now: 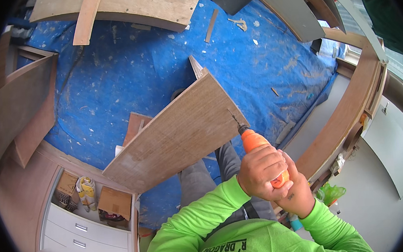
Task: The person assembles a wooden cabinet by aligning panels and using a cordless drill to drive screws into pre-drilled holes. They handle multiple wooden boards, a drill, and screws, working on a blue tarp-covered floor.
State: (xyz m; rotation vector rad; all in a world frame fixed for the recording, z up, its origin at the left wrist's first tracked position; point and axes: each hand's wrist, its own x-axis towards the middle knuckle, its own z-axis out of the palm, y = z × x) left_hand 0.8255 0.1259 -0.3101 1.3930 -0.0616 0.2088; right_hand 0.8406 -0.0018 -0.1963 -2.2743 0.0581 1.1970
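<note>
An orange power drill (254, 141) points up and left, its bit tip touching the right edge of a tilted brown wooden board (178, 130). My left hand (261, 171) wraps around the drill's body. My right hand (296, 189) sits just behind and below it, also clasping the drill. Both arms wear bright green sleeves. The board rests over my grey-trousered legs (201, 178), slanting from lower left to upper right.
A blue tarp (135, 69) speckled with debris covers the floor. Wooden panels lie at the top (154, 4) and left (15, 102). A white drawer unit (89, 234) with small boxes on it stands lower left. A curved wooden frame (351, 109) runs along the right.
</note>
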